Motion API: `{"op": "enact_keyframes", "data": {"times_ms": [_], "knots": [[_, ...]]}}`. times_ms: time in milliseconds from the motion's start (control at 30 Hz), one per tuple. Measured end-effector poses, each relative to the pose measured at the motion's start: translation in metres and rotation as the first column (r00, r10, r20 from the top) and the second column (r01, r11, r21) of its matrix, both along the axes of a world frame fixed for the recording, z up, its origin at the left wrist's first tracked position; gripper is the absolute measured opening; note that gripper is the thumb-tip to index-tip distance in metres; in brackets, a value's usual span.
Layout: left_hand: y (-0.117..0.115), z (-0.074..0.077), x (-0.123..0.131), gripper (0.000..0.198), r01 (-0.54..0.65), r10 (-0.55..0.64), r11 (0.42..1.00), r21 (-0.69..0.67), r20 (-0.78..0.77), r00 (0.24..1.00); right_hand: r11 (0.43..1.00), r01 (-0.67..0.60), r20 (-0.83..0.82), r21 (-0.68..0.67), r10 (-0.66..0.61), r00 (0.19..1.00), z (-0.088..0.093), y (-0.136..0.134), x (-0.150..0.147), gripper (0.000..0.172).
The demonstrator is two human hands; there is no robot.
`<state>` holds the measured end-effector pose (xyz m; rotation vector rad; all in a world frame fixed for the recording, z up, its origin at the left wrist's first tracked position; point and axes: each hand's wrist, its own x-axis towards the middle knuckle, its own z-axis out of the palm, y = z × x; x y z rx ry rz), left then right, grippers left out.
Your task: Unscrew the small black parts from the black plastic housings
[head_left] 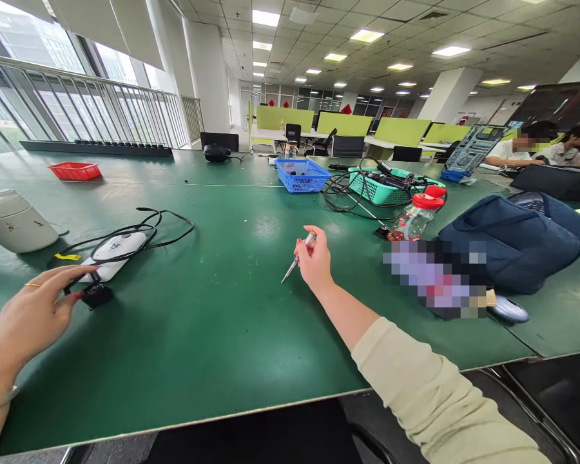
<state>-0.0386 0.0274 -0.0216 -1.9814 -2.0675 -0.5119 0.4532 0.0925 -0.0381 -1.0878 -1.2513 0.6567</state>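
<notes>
My left hand is closed at the left of the green table, its thumb and fingers pinching a small black bracket-like part near the tabletop. Just beyond it lies a white power bank-like device with a black cable looped over it. Over the middle of the table, my right hand grips a slim silver screwdriver. Its pointed tip slants down to the left, and the fingers hide part of the handle.
A white jug-like container and a red tray are at the left. Farther back sit a blue basket and a green basket with tangled cables. A red-lidded jar and dark blue bag stand right. Two people sit beyond.
</notes>
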Motion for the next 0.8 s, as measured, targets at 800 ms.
{"op": "enact_keyframes", "data": {"times_ms": [800], "knots": [[-0.001, 0.008, 0.015, 0.073, 0.052, 0.044, 0.972, -0.228, 0.397, 0.917, 1.000, -0.002, 0.002, 0.028, 0.002, 1.000, -0.001, 0.000, 0.000, 0.032]]}}
